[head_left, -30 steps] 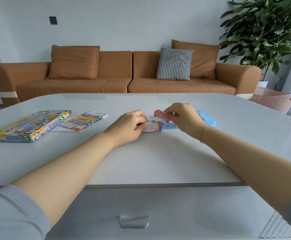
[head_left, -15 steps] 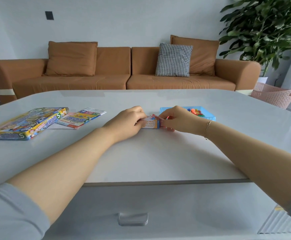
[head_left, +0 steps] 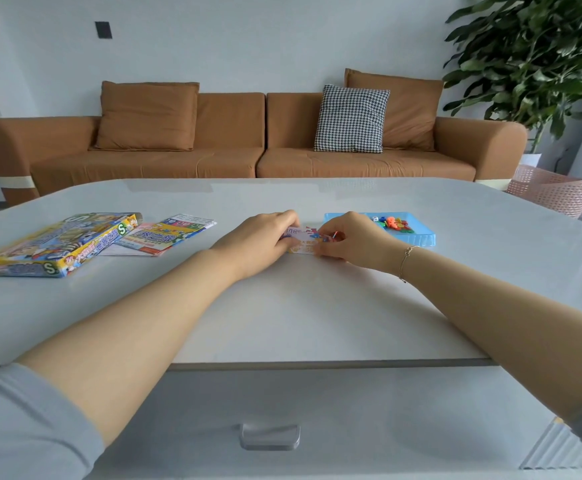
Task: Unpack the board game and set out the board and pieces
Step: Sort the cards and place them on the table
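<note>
both hands meet on a small stack of printed cards at the table's centre: the left hand curls its fingers round the stack's 9 o'clock end, the right hand pinches its 3 o'clock end. a blue tray of coloured pieces sits at 3 o'clock, just beyond the right hand. the folded board and game box lie towards 9 o'clock.

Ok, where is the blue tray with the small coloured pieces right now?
In the head view the blue tray sits on the white table right of centre, just beyond the right hand, with the pieces lying inside it.
</note>
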